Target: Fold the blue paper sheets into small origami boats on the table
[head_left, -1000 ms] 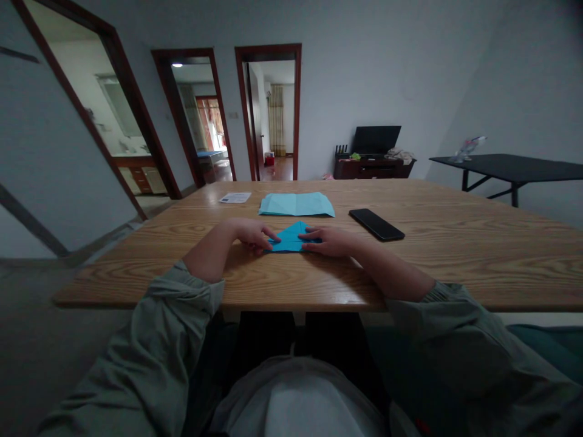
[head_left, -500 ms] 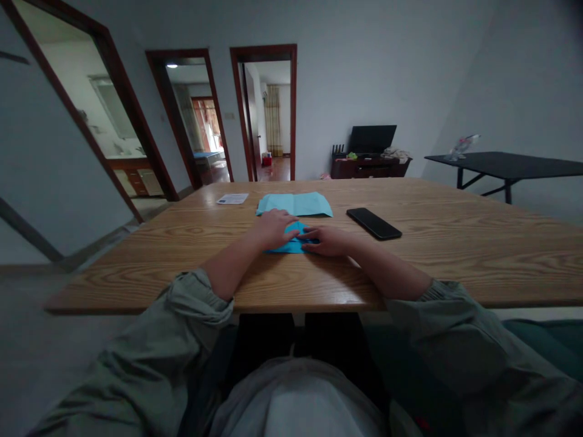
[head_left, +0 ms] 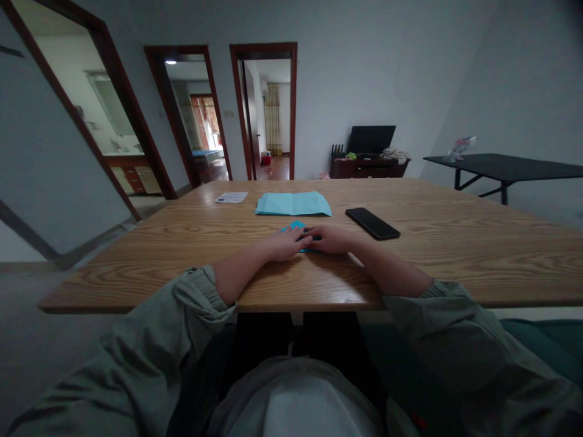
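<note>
A folded piece of bright blue paper (head_left: 297,224) lies on the wooden table in front of me, its pointed top showing above my fingers. My left hand (head_left: 286,244) rests flat over the paper's left and lower part, fingers stretched toward the right. From the right side, my right hand (head_left: 334,238) lies palm down on the paper, its fingers meeting those of the left. Both hands are open and press on the paper from above. They hide most of it, so its full shape cannot be seen.
Just beyond my hands lies a lighter blue creased sheet (head_left: 294,204). A black phone (head_left: 372,223) is to the right, and a small white card (head_left: 231,197) at the far left. The wooden table (head_left: 455,243) extends widely; a black table (head_left: 505,167) stands behind at right.
My left hand has moved from the paper's upper left down toward me, now covering its lower left part. My right hand stays in nearly the same place.
</note>
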Available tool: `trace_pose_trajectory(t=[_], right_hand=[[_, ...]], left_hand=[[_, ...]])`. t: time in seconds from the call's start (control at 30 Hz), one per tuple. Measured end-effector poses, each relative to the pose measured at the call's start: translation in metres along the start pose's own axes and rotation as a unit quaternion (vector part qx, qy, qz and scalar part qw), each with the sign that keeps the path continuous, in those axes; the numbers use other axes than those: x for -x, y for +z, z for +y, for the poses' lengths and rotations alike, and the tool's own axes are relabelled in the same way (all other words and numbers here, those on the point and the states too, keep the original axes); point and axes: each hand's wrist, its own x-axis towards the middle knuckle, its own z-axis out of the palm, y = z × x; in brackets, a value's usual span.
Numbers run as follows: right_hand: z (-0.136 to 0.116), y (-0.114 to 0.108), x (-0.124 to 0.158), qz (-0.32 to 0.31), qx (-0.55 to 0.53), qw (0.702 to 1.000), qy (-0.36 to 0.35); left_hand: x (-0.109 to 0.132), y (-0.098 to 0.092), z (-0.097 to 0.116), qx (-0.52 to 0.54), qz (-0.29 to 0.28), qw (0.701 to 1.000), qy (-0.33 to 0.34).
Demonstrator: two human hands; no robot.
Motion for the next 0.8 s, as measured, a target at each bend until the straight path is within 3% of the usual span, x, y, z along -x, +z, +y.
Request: trace_pose_trajectory(t=[0.1, 0.23, 0.3, 0.37, 0.43, 0.53, 0.63, 0.7, 0.8], right_hand=[[0.003, -0.012, 0.006, 0.056, -0.095, 0.986, 0.125], [0.006, -0.026, 0.012, 0.172, -0.306, 0.896, 0.274], [0.007, -0.029, 0.013, 0.173, -0.377, 0.857, 0.307], [0.008, -0.028, 0.014, 0.152, -0.415, 0.839, 0.319], [0.010, -0.026, 0.014, 0.132, -0.427, 0.839, 0.310], [0.010, -0.024, 0.016, 0.120, -0.395, 0.863, 0.291], [0.005, -0.027, 0.021, 0.052, -0.351, 0.892, 0.280], [0.002, -0.031, 0.025, -0.002, -0.335, 0.901, 0.274], [0.003, -0.037, 0.032, -0.037, -0.319, 0.909, 0.266]], left_hand=[[0.006, -0.001, -0.004, -0.043, -0.014, 0.999, -0.004], [0.009, 0.002, -0.007, -0.068, -0.007, 0.998, -0.014], [0.009, 0.002, -0.007, -0.072, -0.010, 0.997, -0.019], [0.010, 0.001, -0.007, -0.076, -0.011, 0.997, -0.024], [0.011, -0.001, -0.006, -0.079, -0.012, 0.996, -0.028], [0.013, -0.004, -0.003, -0.079, -0.018, 0.996, -0.032], [0.014, -0.006, -0.001, -0.077, -0.021, 0.996, -0.032], [0.014, -0.006, -0.002, -0.077, -0.020, 0.996, -0.030], [0.012, -0.004, -0.004, -0.076, -0.020, 0.996, -0.029]])
